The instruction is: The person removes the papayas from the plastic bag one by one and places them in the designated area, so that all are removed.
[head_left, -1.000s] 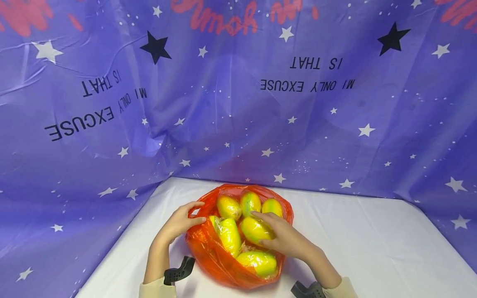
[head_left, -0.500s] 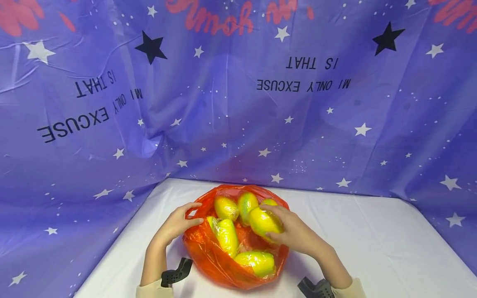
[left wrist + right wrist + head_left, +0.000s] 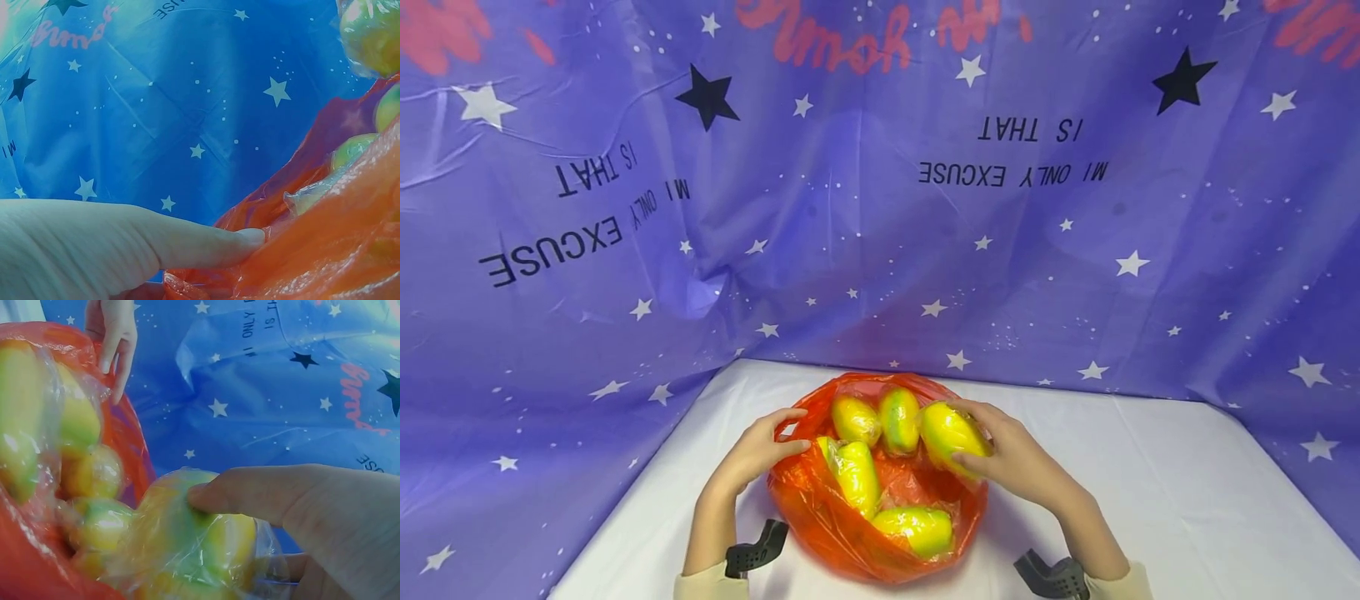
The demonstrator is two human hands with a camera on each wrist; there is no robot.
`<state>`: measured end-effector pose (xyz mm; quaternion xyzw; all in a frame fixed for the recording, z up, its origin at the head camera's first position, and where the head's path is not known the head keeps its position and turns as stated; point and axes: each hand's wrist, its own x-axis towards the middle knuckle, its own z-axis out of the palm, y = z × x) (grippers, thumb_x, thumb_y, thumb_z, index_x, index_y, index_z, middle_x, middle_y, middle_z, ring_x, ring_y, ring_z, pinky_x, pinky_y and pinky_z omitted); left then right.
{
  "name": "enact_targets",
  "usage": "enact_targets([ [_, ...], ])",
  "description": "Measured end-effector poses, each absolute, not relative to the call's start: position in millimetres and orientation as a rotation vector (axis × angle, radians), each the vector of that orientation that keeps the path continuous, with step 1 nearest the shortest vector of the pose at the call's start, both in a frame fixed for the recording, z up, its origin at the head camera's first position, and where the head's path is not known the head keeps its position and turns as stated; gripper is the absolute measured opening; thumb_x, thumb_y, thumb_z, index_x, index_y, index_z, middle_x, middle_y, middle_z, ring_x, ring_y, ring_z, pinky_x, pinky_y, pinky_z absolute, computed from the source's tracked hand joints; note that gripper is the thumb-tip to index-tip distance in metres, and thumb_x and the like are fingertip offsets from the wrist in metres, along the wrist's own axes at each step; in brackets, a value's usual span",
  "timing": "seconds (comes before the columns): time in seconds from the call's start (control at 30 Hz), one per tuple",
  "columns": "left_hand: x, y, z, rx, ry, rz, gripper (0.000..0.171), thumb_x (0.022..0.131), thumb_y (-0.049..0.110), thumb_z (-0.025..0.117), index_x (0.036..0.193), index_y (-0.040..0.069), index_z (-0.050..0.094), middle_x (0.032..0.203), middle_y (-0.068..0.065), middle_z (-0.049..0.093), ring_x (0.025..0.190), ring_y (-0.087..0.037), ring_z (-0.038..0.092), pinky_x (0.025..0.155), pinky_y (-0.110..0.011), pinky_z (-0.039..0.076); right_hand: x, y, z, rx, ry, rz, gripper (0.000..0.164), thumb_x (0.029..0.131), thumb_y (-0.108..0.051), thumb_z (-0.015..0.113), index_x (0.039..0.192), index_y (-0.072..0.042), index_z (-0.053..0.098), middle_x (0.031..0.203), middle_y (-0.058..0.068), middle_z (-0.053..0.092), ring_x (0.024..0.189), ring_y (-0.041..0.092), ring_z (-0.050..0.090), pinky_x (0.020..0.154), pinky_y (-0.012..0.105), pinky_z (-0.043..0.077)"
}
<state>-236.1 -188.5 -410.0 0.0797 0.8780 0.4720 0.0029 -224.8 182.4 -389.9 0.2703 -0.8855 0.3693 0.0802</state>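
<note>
A red plastic bag [image 3: 820,529] sits with its mouth spread wide, showing several yellow-green mangoes in clear wrap. My left hand [image 3: 752,450] pinches the bag's left rim; in the left wrist view its thumb [image 3: 206,247] lies over the red film. With my right hand [image 3: 1022,458] I grip a wrapped mango [image 3: 951,435] at the bag's right rim, thumb on the near side. The right wrist view shows this mango [image 3: 187,537] close up, its loose wrap crinkled. Inside the bag lie another mango [image 3: 859,479] at left and one [image 3: 917,531] in front.
The bag stands on a white-covered table [image 3: 1150,483]. A purple curtain [image 3: 880,208] with stars and lettering rises behind and along the sides. Black wrist mounts [image 3: 758,546] sit on both forearms.
My right hand has moved the gripped mango from the bag's middle to its right rim, uncovering red film beneath. The left hand keeps its hold on the rim.
</note>
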Motion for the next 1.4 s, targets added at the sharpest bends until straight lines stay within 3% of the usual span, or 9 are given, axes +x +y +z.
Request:
enact_targets([
  [0.2,-231.6,-188.7,-412.5,0.223,2.732,1.507,0.050,0.084,0.013,0.074,0.129,-0.001,0.057,0.128,-0.021,0.057,0.111,-0.036,0.057,0.093,-0.052,0.047,-222.0,190.3,-394.6,0.785,-2.649,1.146,0.066,0.082,-0.024,0.079,0.140,-0.020,0.047,0.134,-0.003,0.054,0.118,0.020,0.053,0.084,0.037,0.055],
  [0.5,-231.2,-188.0,-412.8,0.235,2.759,1.476,0.050,0.085,0.014,0.074,0.129,-0.001,0.057,0.127,-0.020,0.058,0.111,-0.038,0.057,0.094,-0.054,0.046,-222.1,206.4,-401.0,0.700,-2.626,1.123,0.060,0.080,-0.026,0.080,0.130,-0.019,0.048,0.122,-0.001,0.059,0.112,0.022,0.057,0.079,0.032,0.056],
  [0.97,-234.6,-185.0,-411.3,0.250,2.811,1.420,0.048,0.084,0.014,0.074,0.128,0.000,0.059,0.126,-0.019,0.059,0.113,-0.038,0.055,0.096,-0.057,0.043,-228.7,235.8,-396.9,0.572,-2.610,1.116,0.056,0.083,-0.022,0.078,0.125,-0.007,0.045,0.119,0.011,0.058,0.109,0.030,0.056,0.076,0.036,0.056],
  [1.27,-235.2,-183.4,-407.0,0.292,2.836,1.377,0.050,0.084,0.015,0.075,0.128,-0.001,0.058,0.127,-0.021,0.058,0.119,-0.042,0.050,0.099,-0.060,0.039,-228.3,242.5,-396.7,0.512,-2.619,1.119,0.051,0.084,-0.019,0.077,0.118,-0.004,0.043,0.118,0.019,0.058,0.109,0.040,0.057,0.082,0.053,0.053],
  [1.4,-237.8,-183.3,-407.4,0.296,2.845,1.360,0.048,0.084,0.014,0.074,0.127,0.000,0.059,0.128,-0.021,0.058,0.120,-0.043,0.049,0.100,-0.060,0.037,-229.7,245.6,-397.6,0.453,-2.645,1.123,0.044,0.084,-0.014,0.076,0.112,-0.004,0.043,0.112,0.018,0.058,0.104,0.043,0.061,0.081,0.054,0.053],
])
